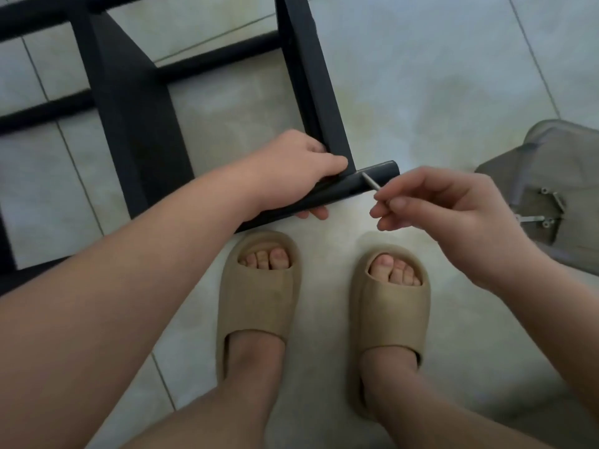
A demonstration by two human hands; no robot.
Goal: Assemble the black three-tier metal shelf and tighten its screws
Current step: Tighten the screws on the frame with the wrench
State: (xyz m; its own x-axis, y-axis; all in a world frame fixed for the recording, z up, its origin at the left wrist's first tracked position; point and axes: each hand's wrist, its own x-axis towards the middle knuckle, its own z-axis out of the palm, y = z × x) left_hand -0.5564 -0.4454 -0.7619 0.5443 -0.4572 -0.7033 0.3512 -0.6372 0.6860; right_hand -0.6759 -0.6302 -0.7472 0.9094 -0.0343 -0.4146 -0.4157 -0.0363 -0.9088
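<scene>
- Floor: pale glossy tiles with thin grout lines, beneath both hands and everything else.
- Shelf: a black, matte metal frame lying on its side, spreading up and leftward from the left hand; flat angled uprights cross round bars, and tile shows through the gaps.
- Bag: grey, translucent, crumpled plastic on the floor just beyond the right hand, apart from it.
- Slides: a pair of tan, smooth foam sandals with open toes, on the person's feet below both hands; their tips sit just under the shelf's near edge.
- Left hand: wrapped around the shelf's near corner, thumb along the top and fingertips curling out underneath; its forearm covers part of the frame.
- Right hand: held just right of that corner, not touching the shelf, with thumb and fingers pinched on the key.
- Tube: the round black bar end jutting right from the left hand's grasp, between the two hands.
- Key: a thin silver rod, its far tip meeting the tube and its near end in the right hand's pinch.
- Screws: small silver pieces seen through the bag, right of the right hand.
</scene>
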